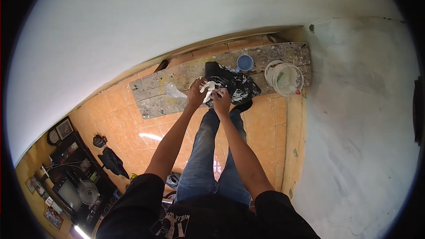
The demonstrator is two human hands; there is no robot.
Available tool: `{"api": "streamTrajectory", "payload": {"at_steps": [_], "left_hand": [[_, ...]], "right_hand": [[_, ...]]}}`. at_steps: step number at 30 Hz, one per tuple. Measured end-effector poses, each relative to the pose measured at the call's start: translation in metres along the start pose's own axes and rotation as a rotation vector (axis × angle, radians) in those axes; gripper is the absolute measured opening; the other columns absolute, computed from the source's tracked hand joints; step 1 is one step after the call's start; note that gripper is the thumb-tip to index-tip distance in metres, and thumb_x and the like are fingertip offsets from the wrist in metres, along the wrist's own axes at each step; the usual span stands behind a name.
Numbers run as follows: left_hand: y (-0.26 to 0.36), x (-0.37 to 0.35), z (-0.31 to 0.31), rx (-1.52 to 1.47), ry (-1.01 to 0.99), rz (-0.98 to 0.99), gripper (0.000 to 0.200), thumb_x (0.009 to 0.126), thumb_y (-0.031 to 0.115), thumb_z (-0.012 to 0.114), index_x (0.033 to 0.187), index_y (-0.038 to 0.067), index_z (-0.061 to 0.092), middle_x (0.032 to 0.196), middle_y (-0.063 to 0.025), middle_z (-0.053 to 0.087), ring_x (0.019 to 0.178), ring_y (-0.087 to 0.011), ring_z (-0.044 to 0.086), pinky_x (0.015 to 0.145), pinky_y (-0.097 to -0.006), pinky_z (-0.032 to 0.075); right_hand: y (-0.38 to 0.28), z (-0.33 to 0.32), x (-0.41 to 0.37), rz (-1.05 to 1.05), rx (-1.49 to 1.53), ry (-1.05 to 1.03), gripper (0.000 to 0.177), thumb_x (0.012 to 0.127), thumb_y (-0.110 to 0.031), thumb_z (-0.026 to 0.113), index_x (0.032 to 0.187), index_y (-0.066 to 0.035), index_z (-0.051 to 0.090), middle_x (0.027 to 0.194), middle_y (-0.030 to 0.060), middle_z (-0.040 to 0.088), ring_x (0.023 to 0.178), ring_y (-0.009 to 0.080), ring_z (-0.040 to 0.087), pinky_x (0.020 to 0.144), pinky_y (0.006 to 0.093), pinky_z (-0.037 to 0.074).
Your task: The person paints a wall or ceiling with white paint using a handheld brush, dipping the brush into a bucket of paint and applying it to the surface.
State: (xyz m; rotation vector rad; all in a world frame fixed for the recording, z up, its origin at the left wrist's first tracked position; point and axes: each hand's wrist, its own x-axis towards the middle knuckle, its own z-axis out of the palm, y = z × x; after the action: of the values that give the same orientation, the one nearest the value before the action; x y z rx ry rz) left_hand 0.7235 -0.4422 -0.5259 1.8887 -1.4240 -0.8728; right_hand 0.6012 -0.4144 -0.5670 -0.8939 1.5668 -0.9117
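My left hand (195,93) and my right hand (221,98) meet over a paint-spattered wooden plank (155,95), both gripping a crumpled white cloth (208,89) between them. A black, white-speckled bag or cloth (234,82) lies on the plank just behind my hands. A clear plastic bag (173,91) rests on the plank left of my left hand. My legs in blue jeans stand below.
A blue cup (245,63) and a clear plastic bucket (287,79) sit on the plank's right part. White walls rise ahead and to the right. Orange floor tiles lie below, with dark clothes (113,161) and a shelf with a television (71,192) at lower left.
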Motion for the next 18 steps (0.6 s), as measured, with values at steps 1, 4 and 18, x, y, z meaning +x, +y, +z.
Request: {"api": "streamTrajectory", "payload": {"at_steps": [1,4,18], "left_hand": [[0.0,-0.001,0.0,0.008,-0.015,-0.02,0.031,0.073,0.002,0.07,0.102,0.007,0.059,0.087,-0.0102,0.063,0.08,-0.0274,0.063,0.073,-0.038,0.05],[0.004,-0.001,0.0,0.038,0.0,-0.027,0.029,0.073,0.004,0.071,0.099,0.006,0.059,0.084,-0.0097,0.062,0.078,-0.0264,0.062,0.07,-0.0364,0.05],[0.027,-0.047,0.021,-0.138,-0.418,-0.257,0.027,0.085,0.028,0.069,0.08,0.003,0.061,0.064,-0.0065,0.061,0.056,-0.0168,0.059,0.053,-0.0313,0.046]], "right_hand": [[0.004,-0.003,-0.002,0.032,-0.033,-0.02,0.019,0.089,-0.011,0.066,0.094,0.0,0.05,0.084,0.0112,0.066,0.073,0.014,0.068,0.056,0.0264,0.053],[0.013,-0.017,-0.011,0.116,-0.112,-0.09,0.021,0.091,-0.017,0.064,0.096,-0.001,0.051,0.085,0.0104,0.066,0.072,0.0139,0.068,0.055,0.0261,0.052],[0.025,-0.095,-0.052,0.406,-0.168,-0.276,0.025,0.09,-0.021,0.064,0.096,0.003,0.057,0.082,0.0114,0.07,0.072,0.0155,0.069,0.062,0.0283,0.055]]}}
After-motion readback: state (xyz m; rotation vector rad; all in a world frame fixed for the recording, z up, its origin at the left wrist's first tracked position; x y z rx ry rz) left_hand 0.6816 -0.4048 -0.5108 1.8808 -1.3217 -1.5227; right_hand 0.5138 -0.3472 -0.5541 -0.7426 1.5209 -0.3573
